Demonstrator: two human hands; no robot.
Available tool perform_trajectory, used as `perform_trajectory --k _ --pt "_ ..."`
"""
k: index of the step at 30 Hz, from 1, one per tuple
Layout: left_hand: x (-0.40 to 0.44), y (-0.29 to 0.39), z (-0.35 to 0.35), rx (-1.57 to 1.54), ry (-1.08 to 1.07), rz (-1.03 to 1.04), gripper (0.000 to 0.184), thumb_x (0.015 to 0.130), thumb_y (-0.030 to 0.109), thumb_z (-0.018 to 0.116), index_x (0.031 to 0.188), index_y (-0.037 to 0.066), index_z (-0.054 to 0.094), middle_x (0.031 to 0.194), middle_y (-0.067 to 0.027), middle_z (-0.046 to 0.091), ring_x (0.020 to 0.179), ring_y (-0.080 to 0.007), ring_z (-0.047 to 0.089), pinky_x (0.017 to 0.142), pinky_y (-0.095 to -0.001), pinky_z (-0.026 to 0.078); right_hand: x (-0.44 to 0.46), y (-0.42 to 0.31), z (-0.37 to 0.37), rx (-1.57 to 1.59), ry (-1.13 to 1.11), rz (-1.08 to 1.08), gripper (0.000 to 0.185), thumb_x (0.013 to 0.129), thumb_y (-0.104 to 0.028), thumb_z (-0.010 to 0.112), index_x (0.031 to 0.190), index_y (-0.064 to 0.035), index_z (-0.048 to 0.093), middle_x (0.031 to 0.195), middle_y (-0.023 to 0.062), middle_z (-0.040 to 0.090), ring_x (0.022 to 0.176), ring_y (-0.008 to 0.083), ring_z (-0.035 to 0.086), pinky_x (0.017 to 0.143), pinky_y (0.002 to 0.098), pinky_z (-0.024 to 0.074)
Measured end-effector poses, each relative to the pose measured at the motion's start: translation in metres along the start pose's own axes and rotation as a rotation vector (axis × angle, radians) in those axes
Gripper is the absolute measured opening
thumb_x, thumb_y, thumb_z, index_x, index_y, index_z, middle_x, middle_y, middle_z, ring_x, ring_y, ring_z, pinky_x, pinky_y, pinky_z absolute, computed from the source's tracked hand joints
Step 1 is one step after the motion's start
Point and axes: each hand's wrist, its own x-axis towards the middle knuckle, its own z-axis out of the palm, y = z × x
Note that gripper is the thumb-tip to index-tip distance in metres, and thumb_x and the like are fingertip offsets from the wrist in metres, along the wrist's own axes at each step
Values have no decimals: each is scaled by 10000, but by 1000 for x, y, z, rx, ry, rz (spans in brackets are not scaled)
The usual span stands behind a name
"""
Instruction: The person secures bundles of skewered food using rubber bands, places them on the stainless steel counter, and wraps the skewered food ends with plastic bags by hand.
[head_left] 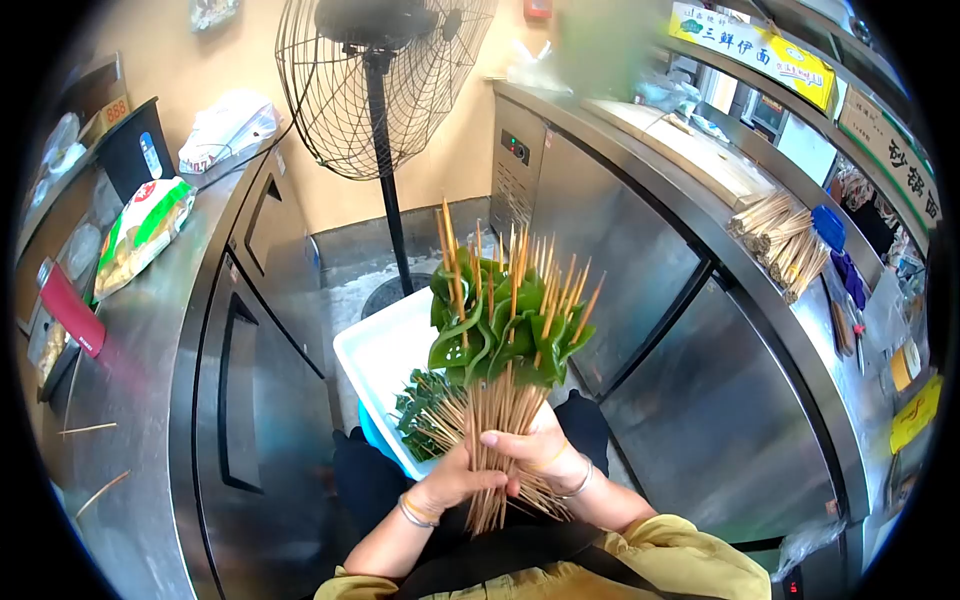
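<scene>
Green, glossy, folded leaves sit threaded near the top of a thick bundle of thin wooden skewers, their pointed tips standing out above. The bundle is upright between the person's 2 hands, over the lap. The left hand is closed around the lower sticks, thumb across the front; the right hand grips them from the other side, slightly higher, its thumb pressed on the sticks.

As far as shows, the threading is done on the held bunch: leaves crowd its upper part all round the visible side, with bare stick below. More leafy skewers lie in a white rectangular plastic tray just beyond the hands, so that batch looks threaded too. What seems left without leaves is a pile of plain wooden sticks on the right steel counter, plus 2 loose sticks on the left steel counter. Whether the leaves at the back of the bunch sit evenly, I cannot tell.
</scene>
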Motion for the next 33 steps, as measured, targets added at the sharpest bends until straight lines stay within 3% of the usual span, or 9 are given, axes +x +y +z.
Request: perform_trajectory --k 1,3,6,10,15,19,23,26,33 --pt "5 0 5 -102 -69 37 591 859 29 645 1333 18 293 827 -92 581 705 -163 609 624 -261 514 2 -3 -3 12 -92 28 370 781 -80 689 1098 29 532 958 105 621 859 186 615 764 312 515" --pt "3 5 25 -136 92 46 297 864 126 674 1063 -10 500 743 -82 545 608 -162 549 554 -281 473 4 -4 -7 -1 -136 23 326 779 -109 692 1044 33 564 932 114 627 857 193 616 761 316 518" --pt "7 13 29 74 147 65 228 916 144 608 1038 -2 482 728 -62 520 552 -127 487 508 -250 422 14 -3 -17 43 -241 -2 387 795 -140 687 1106 42 545 980 136 630 879 216 634 764 337 531" --pt "21 31 37 280 428 221 266 932 147 584 1108 10 439 693 -2 494 524 -69 455 463 -209 393 25 -7 -22 61 -61 13 673 800 -155 716 1345 31 369 1263 160 541 1155 254 539 1014 372 410" --pt "26 34 30 502 766 348 288 876 76 622 1109 -20 483 945 -117 642 799 -184 619 718 -316 491 22 -41 -31 -364 365 -586 487 850 -109 658 1276 21 463 1220 127 545 1132 211 534 1002 346 399" --pt "15 20 31 640 825 193 293 861 88 642 1080 -20 481 895 -156 633 782 -224 629 711 -331 490 34 -156 -21 -1183 160 -1080 514 880 -240 619 1281 45 470 1268 210 530 1174 307 526 1009 386 392" --pt "11 11 48 719 804 270 308 865 114 645 1088 -21 482 899 -159 644 800 -244 643 722 -342 491 99 -200 1 -1325 -256 -973 628 885 -407 602 1278 64 468 1277 248 516 1195 346 508 1005 387 401" --pt "9 13 51 779 777 217 370 880 109 638 1165 -43 456 971 -128 635 837 -191 619 740 -317 489 118 -203 14 -1408 -495 -678 685 917 -496 516 1286 77 445 1255 259 522 1173 373 509 996 389 408" --pt "2 19 54 810 780 244 337 876 126 651 1096 -40 457 909 -127 637 798 -190 616 719 -315 485 111 -193 28 -1370 -657 -533 722 931 -540 451 1262 101 466 1190 270 557 1136 394 528 980 388 418"
